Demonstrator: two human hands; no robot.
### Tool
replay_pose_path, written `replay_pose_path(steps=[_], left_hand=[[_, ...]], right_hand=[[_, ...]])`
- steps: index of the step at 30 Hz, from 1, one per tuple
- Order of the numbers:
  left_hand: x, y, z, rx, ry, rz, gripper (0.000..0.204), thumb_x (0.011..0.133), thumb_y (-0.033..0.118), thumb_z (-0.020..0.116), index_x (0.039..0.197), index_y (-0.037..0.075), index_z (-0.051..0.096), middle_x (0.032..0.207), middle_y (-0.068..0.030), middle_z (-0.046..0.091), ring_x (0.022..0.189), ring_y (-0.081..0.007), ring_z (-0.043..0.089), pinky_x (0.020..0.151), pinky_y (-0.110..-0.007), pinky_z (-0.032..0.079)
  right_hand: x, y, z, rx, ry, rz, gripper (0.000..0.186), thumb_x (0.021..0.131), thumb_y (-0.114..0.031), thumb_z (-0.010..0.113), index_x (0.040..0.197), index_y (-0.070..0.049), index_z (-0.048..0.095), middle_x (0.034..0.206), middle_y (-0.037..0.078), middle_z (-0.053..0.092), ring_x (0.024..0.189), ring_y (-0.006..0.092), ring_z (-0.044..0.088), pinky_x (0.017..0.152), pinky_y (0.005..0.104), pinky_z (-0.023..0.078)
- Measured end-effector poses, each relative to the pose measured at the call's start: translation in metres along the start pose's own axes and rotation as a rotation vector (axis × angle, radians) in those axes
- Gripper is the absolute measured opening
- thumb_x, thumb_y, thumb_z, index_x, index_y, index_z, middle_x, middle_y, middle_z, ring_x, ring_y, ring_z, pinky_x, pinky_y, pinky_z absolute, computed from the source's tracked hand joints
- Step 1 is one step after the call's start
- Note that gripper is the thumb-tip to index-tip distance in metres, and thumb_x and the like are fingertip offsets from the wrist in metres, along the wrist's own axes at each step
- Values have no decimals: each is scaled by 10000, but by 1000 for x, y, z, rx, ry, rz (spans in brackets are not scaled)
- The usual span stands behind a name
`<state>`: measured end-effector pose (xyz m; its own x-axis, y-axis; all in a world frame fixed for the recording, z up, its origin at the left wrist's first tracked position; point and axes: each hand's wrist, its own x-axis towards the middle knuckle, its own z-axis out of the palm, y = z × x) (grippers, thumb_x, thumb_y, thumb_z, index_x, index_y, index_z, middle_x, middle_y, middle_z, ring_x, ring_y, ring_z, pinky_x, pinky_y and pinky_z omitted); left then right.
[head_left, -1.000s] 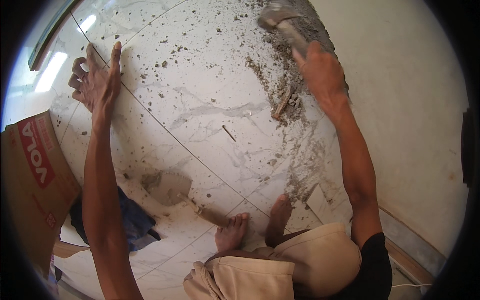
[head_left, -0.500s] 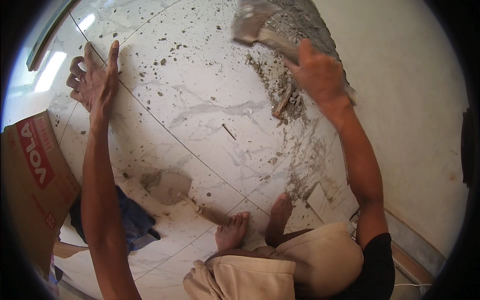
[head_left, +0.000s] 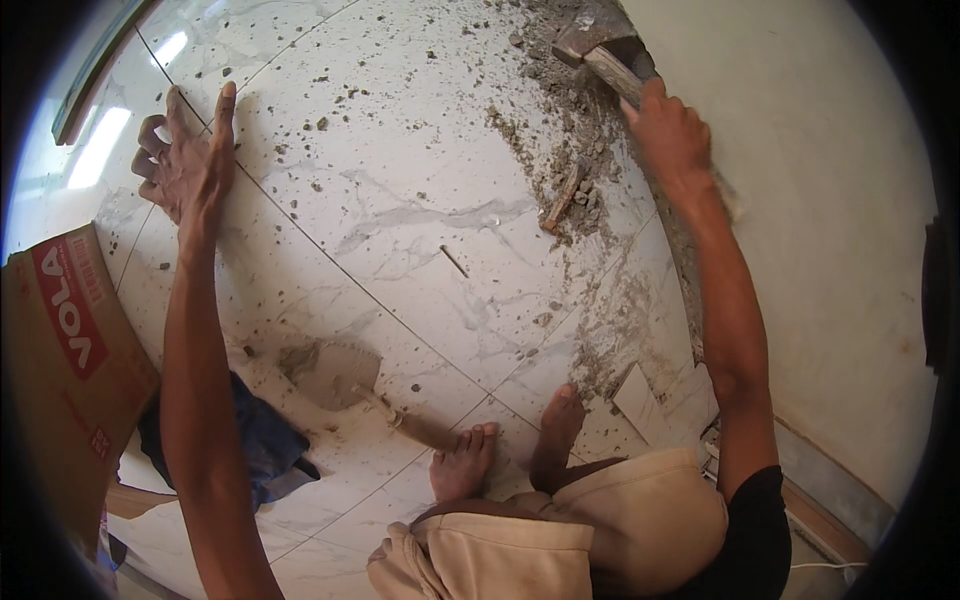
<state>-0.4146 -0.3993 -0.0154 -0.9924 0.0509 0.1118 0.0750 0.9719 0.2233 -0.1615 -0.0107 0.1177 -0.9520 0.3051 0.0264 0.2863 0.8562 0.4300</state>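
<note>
My right hand [head_left: 672, 145] is closed round the wooden handle of a hatchet-like tool [head_left: 603, 42]. Its broad metal head is over grey rubble [head_left: 570, 110] along the foot of the wall. The handle's lower end sticks out past my wrist, blurred. Off to the left, my left hand [head_left: 188, 165] rests on the marbled white floor tiles [head_left: 380, 180]. Its thumb and fingers are apart, and nothing is in it. A short splintered piece of wood [head_left: 565, 200] lies among crumbs of mortar below the tool.
By my feet lies a trowel [head_left: 345, 375] with a wooden handle. A thin nail-like rod [head_left: 454, 262] is on the tiles. A cardboard box [head_left: 80, 330] and dark blue cloth [head_left: 262, 435] flank my left forearm. The pale wall [head_left: 810, 220] rises on the right, near a tile fragment [head_left: 640, 405].
My right hand and the hatchet-like tool have moved right, toward the wall, and the hand sits slightly lower. Rubble that the tool's head covered now shows. My left hand stays in place.
</note>
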Motion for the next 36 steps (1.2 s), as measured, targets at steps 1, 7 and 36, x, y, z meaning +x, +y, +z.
replay_pose_path(steps=[1,7,36], left_hand=[[-1,3,-1,-4,-6,-2,933,794,847,380,1500,237,368,1461,-143,322,1356,-405,254,1072,-579,226],[1,-12,0,28,26,6,938,792,848,382,1502,235,362,1461,-144,321,1355,-408,256,1075,-580,225],[1,-6,-4,11,7,-3,936,795,845,385,1500,230,363,1475,-148,309,1372,-416,230,1086,-592,212]], right_hand=[[-2,2,1,29,-4,112,383,943,-400,608,935,-24,539,659,165,656,593,390,666,546,489,548],[-16,-43,-32,142,-63,-97,438,945,-440,594,906,-6,544,674,214,652,606,413,662,544,490,546],[10,-28,-28,47,-174,116,368,919,-358,629,967,0,556,760,186,682,720,366,707,589,457,585]])
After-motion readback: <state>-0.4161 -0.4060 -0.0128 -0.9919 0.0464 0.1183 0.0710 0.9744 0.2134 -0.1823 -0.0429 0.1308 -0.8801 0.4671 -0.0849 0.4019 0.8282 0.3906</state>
